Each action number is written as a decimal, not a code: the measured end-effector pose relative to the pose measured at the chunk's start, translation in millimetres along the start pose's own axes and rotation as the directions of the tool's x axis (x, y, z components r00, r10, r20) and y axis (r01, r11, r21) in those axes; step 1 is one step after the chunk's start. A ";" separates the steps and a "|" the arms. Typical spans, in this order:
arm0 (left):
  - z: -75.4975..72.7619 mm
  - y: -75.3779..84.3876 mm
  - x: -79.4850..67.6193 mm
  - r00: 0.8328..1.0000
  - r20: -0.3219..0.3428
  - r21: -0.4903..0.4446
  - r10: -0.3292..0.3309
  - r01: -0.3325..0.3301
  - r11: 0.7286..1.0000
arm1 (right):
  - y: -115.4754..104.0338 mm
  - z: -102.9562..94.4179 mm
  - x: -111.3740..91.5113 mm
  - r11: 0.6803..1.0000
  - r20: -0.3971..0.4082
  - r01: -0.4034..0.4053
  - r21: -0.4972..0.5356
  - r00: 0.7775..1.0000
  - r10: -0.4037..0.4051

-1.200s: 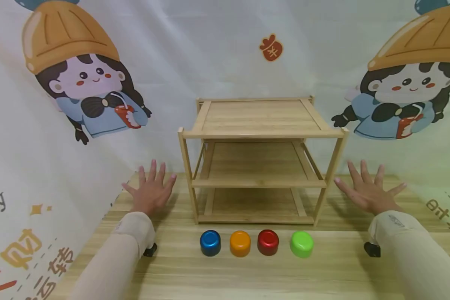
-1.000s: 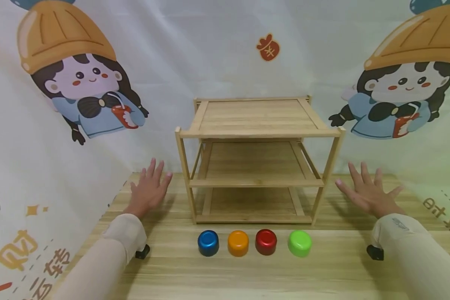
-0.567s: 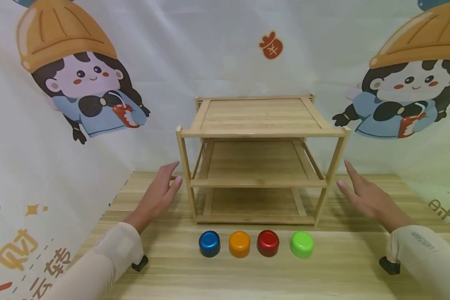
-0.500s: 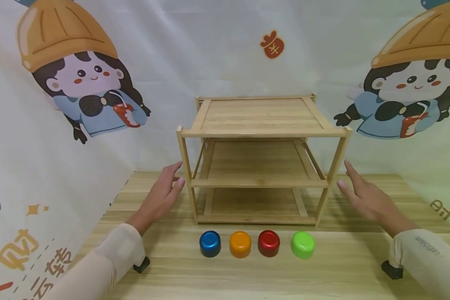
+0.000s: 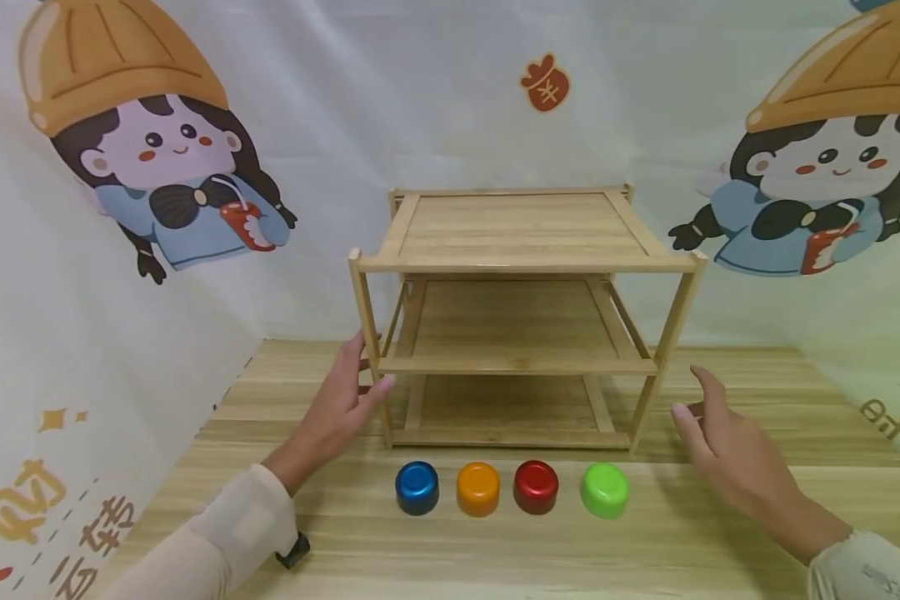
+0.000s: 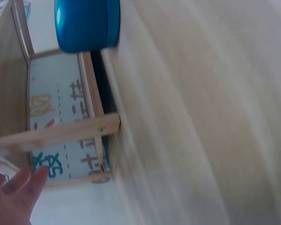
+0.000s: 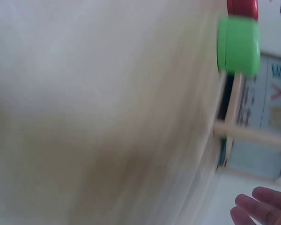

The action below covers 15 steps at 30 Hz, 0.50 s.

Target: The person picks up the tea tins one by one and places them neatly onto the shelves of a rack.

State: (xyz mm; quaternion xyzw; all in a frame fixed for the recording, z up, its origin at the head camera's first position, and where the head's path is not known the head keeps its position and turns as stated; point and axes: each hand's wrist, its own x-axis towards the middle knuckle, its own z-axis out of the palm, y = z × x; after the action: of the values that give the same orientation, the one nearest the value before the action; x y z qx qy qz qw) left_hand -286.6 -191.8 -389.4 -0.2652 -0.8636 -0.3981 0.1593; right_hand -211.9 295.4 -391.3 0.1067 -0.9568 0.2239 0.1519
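Note:
A three-tier wooden rack (image 5: 521,229) stands in the middle of the head view, its shelves bare. The left hand (image 5: 337,412) is at its left front post, fingers extended behind the post and thumb in front in the head view. In the left wrist view the fingers (image 6: 32,190) are spread near that post (image 6: 61,133). To the right of the rack, the right hand (image 5: 746,462) hovers apart from the right post, fingers loosely bent and holding nothing. Small round lidded jars line up in front: blue (image 5: 417,487), orange (image 5: 478,489), red (image 5: 536,487) and green (image 5: 605,490).
A wood-grain table top (image 5: 510,562) carries the rack and jars. Behind and at the sides hangs a white printed cloth (image 5: 457,108) with cartoon figures and lettering. The jars sit close before the rack's lower front bar (image 5: 510,438).
Both hands turned from palm-down and spread to sideways. The left hand moved right to the rack's left post; the right hand came lower and its fingers bent. Rack and jars stayed put.

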 end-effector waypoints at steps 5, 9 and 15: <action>8.3 6.7 -0.6 0.999 -0.008 -0.025 -0.040 0.039 0.999 | -16.3 10.7 -14.5 0.997 -0.035 0.073 -0.034 0.997 -0.074; 13.7 6.9 -1.9 0.998 -0.025 -0.028 -0.050 0.050 0.998 | -29.3 20.4 -22.8 0.994 0.033 0.094 -0.058 0.995 -0.092; 16.0 4.8 -6.1 0.999 -0.048 -0.038 -0.018 0.017 0.999 | -40.8 38.8 -30.9 0.985 0.105 0.147 -0.087 0.985 -0.138</action>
State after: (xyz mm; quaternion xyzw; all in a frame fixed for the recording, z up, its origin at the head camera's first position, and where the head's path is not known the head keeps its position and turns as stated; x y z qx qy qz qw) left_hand -279.9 -178.9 -399.6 -0.2510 -0.8542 -0.4219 0.1715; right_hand -181.5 246.0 -418.7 0.1786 -0.9624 0.1616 0.1252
